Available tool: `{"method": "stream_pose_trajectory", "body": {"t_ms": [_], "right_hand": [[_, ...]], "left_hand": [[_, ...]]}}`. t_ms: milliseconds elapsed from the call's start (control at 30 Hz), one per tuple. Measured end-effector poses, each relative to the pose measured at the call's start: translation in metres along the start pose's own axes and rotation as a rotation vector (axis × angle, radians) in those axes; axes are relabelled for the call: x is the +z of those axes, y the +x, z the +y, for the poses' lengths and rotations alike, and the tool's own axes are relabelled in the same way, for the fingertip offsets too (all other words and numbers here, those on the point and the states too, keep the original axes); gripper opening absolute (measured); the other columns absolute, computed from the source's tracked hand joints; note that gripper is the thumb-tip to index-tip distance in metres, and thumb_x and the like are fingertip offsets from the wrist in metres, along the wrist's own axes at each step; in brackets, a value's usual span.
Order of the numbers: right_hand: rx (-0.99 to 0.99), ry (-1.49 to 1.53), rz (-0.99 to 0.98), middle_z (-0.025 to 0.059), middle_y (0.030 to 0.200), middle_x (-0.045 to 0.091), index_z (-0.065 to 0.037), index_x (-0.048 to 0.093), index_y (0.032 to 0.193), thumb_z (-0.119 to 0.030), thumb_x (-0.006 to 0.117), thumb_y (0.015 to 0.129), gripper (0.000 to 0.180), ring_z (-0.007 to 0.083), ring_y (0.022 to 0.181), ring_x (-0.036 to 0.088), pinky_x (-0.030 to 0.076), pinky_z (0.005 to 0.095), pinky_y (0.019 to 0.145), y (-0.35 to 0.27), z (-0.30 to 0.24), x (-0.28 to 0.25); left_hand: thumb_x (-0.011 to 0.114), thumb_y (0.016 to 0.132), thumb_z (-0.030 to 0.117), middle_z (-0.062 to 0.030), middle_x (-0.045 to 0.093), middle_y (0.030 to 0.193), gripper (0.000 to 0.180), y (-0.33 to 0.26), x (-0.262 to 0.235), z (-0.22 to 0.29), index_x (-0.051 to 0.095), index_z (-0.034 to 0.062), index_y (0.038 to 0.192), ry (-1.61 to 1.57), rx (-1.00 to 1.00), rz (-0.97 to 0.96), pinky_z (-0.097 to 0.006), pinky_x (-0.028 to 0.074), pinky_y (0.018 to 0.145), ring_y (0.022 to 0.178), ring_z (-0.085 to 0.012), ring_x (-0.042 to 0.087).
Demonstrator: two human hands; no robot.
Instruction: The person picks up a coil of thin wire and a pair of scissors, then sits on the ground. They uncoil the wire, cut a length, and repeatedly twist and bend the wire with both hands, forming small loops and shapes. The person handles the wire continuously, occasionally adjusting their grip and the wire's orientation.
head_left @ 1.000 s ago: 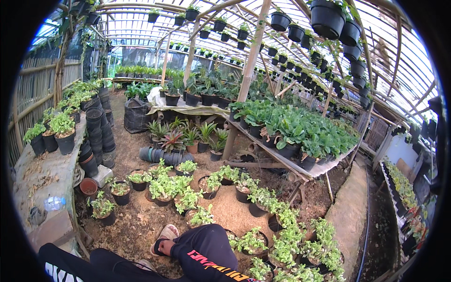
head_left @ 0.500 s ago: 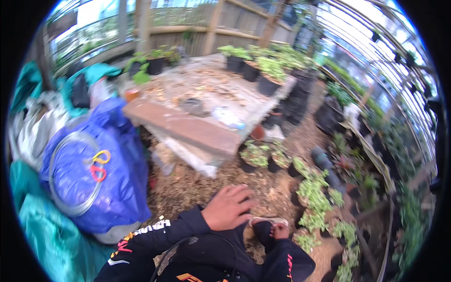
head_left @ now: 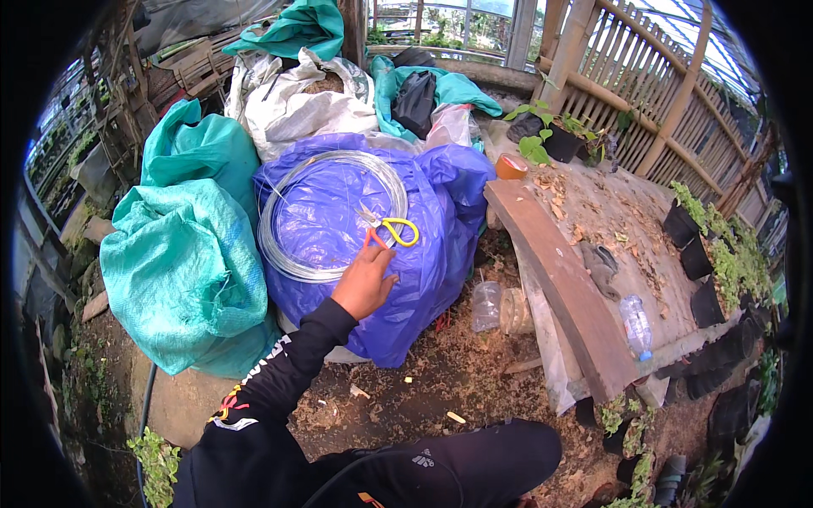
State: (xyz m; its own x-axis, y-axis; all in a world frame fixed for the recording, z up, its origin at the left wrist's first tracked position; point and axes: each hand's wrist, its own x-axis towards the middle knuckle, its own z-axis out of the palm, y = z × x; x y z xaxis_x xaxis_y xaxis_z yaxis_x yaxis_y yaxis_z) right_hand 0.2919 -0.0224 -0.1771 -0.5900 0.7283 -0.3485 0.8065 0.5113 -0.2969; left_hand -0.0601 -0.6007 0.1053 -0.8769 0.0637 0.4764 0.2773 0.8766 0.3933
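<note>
My left hand reaches forward over a blue plastic-wrapped bundle. Its fingertips touch the red handle of a pair of scissors, while the thumb stands apart to the right. The scissors have one yellow and one red loop and short metal blades pointing away from me; my fingers cover part of the red loop. They lie at the inner right side of a coil of silvery wire, which rests on the blue bundle. My right hand is out of view.
Green woven sacks stand left of the bundle, and a white sack lies behind it. On the right, a brown plank rests along a leaf-strewn table. That table also bears a plastic bottle and potted plants.
My view has swung left toward the blue bundle. My left hand has moved from in front of my body to the scissors. My right hand, low in view earlier, has left the picture.
</note>
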Motion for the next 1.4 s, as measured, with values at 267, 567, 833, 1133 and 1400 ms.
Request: {"method": "stream_pose_trajectory", "body": {"t_ms": [267, 567, 833, 1133, 1400], "right_hand": [[-0.146, 0.256, 0.047, 0.0225, 0.097, 0.075, 0.002, 0.074, 0.109, -0.039, 0.068, 0.095, 0.043, 0.0358, 0.096, 0.07, 0.053, 0.0464, 0.088, 0.012, 0.026, 0.016], [-0.226, 0.521, 0.03, 0.0161, 0.079, 0.074, 0.004, 0.072, 0.086, -0.02, 0.072, 0.093, 0.026, 0.0262, 0.071, 0.07, 0.054, 0.0394, 0.07, -0.013, 0.01, 0.001], [-0.18, 0.459, 0.183, 0.0189, 0.084, 0.074, 0.002, 0.073, 0.096, -0.022, 0.072, 0.094, 0.025, 0.0301, 0.079, 0.072, 0.055, 0.0405, 0.075, -0.043, -0.009, -0.056], [-0.261, 0.598, -0.029, 0.0146, 0.103, 0.075, -0.005, 0.075, 0.109, -0.03, 0.071, 0.093, 0.031, 0.0291, 0.098, 0.069, 0.053, 0.0425, 0.094, -0.043, 0.027, -0.006], [-0.192, 0.622, 0.053, 0.0183, 0.1, 0.073, 0.005, 0.071, 0.106, -0.032, 0.066, 0.102, 0.038, 0.0291, 0.091, 0.067, 0.052, 0.0416, 0.086, -0.111, -0.086, -0.148]], "left_hand": [[0.062, 0.094, 0.059, -0.0239, 0.066, 0.128, 0.073, 0.093, 0.064, -0.072, 0.06, -0.0036, 0.132, 0.081, -0.943, -0.047, -0.059, 0.044, 0.102, 0.121, -0.0424, 0.063], [0.074, 0.09, 0.043, -0.017, 0.064, 0.135, 0.043, 0.098, 0.057, -0.066, 0.073, 0.0062, 0.112, 0.171, -0.712, 0.395, -0.059, 0.034, 0.109, 0.133, -0.0417, 0.047], [0.061, 0.105, 0.014, -0.0023, 0.064, 0.091, 0.017, 0.097, 0.018, 0.114, 0.059, 0.0014, 0.116, -1.039, 0.049, -0.01, -0.024, 0.05, 0.069, 0.074, -0.0085, 0.058], [0.072, 0.081, 0.031, -0.0336, 0.062, 0.112, 0.043, 0.162, 0.153, 0.293, 0.072, -0.0091, 0.095, -0.4, 0.326, -0.245, -0.05, 0.045, 0.104, 0.119, -0.0479, 0.053], [0.078, 0.087, 0.024, -0.0204, 0.062, 0.112, 0.039, 0.102, 0.059, 0.157, 0.065, -0.0015, 0.113, -0.429, 0.155, 0.343, -0.046, 0.045, 0.096, 0.109, -0.0394, 0.055]]}}
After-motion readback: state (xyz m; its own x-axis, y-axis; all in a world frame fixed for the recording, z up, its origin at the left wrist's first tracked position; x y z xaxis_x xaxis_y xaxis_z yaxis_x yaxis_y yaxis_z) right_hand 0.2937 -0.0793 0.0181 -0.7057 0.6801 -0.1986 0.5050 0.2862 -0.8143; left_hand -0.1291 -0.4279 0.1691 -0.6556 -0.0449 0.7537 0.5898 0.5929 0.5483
